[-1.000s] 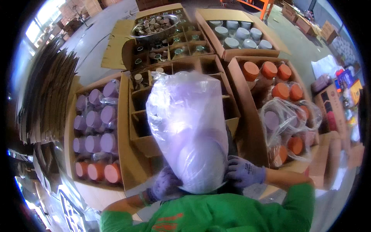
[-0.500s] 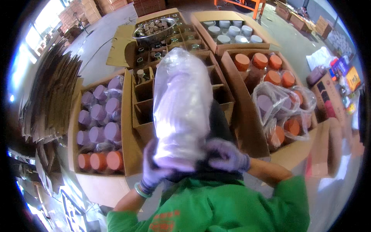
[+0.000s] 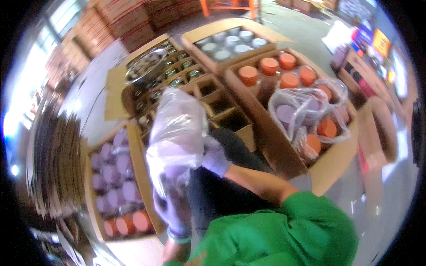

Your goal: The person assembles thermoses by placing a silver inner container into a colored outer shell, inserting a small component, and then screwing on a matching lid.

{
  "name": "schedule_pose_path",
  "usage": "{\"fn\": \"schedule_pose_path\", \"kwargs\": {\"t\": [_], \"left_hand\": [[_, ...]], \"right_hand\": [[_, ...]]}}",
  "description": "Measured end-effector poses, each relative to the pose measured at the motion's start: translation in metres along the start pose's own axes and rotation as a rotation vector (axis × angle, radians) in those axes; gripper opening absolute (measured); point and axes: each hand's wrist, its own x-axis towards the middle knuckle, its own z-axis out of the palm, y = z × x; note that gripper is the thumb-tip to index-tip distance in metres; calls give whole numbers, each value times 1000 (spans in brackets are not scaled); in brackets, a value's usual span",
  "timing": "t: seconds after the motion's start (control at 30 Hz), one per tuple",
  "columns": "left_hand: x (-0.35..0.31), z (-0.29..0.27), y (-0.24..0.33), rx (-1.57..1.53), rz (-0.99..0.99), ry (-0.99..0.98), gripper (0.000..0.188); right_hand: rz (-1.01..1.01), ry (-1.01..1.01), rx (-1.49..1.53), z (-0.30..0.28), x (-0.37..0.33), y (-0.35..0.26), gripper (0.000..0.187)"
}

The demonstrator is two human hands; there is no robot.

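Note:
A puffed, shiny clear plastic bag [image 3: 177, 126] stands before me, with something pale purple inside that I cannot make out clearly. My left hand [image 3: 173, 210], in a lavender glove, holds its lower end, with the fingers partly hidden and blurred. My right hand [image 3: 216, 156], gloved alike, is closed against the bag's right side. Under the bag's far end lies a divided carton [image 3: 239, 120] with bare cardboard cells and several small glass bottles [image 3: 175, 83]. To its left, a carton [image 3: 140, 177] holds purple-lidded jars [image 3: 131, 191] and orange-lidded jars [image 3: 142, 221].
At right, a carton [image 3: 248, 128] holds orange-lidded jars [image 3: 289, 80] and loose clear bags [image 3: 293, 99]. Behind it, a carton [image 3: 199, 55] contains white-lidded jars [image 3: 231, 41]. A metal bowl [image 3: 144, 66] of small caps rests on the bottles. Flattened cardboard [image 3: 57, 164] is stacked at left.
The bag has tilted and moved left and lower in the view. My right hand has gone from near its base to its right side. The view has turned, shifting the cartons.

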Motion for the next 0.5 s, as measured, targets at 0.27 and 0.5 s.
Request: {"fn": "schedule_pose_path", "kwargs": {"t": [0.27, 0.5], "left_hand": [[30, 24, -3, 223, 311, -112, 69], [60, -13, -52, 438, 267, -190, 48]], "right_hand": [[14, 48, -131, -159, 108, -17, 30], [173, 603, 411, -300, 175, -27, 23]]}}
